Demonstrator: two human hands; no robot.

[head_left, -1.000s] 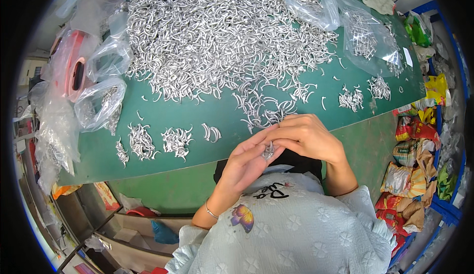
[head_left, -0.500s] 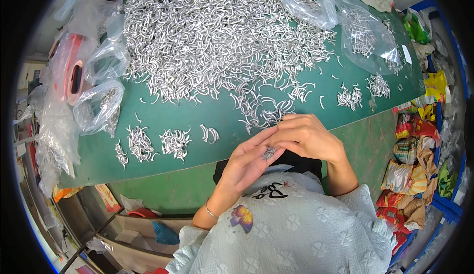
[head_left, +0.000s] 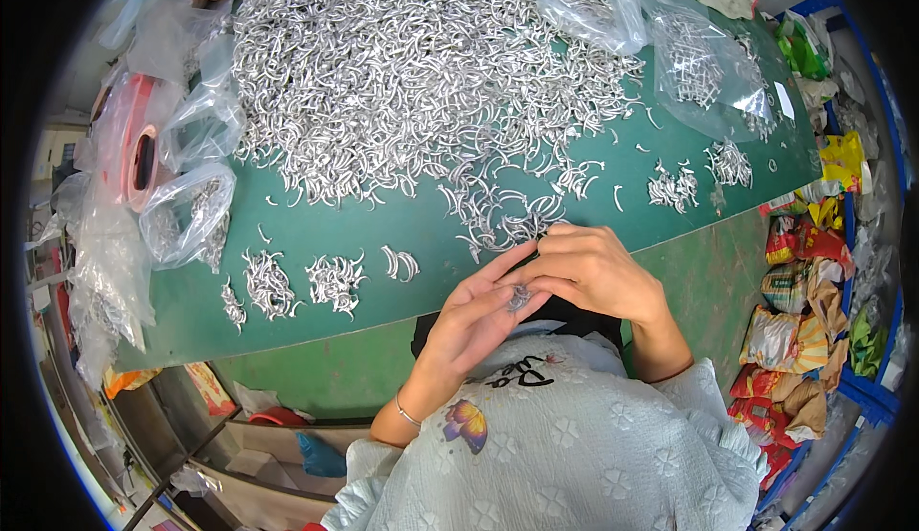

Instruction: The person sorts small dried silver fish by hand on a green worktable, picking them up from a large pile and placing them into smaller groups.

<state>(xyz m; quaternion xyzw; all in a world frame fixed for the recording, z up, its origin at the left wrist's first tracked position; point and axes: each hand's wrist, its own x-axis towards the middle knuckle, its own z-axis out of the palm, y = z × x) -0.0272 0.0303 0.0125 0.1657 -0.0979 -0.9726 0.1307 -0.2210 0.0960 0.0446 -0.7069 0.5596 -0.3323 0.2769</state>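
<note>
**Small curved metal pieces, bunched between both hands**

Landmark: the green table (head_left: 383, 234), its near edge just ahead of my chest.

Toward its left rim, clear plastic bags (head_left: 187, 215) are sitting with more metal inside. Along the near edge, left of my hands, three little sorted clusters (head_left: 302, 282) are lying apart from one another. The big loose heap (head_left: 412, 81) is filling the far middle of the table.

My left hand (head_left: 474, 320) is lying half open, palm up, just off the near edge, fingers stretched toward the heap. In it I am cradling a small bundle of curved pieces (head_left: 520, 296). My right hand (head_left: 593, 272) is curling over from the right, fingertips pinching down on that same bundle.

Handling, as I judge it: each piece is light, stiff and slick, apt to slip sideways or tangle with its neighbours. I am gripping mid-curve, ends aligned, since a loose pinch could let them fan out.

Further right, more small clusters (head_left: 675, 186) are sitting on the table.
</note>
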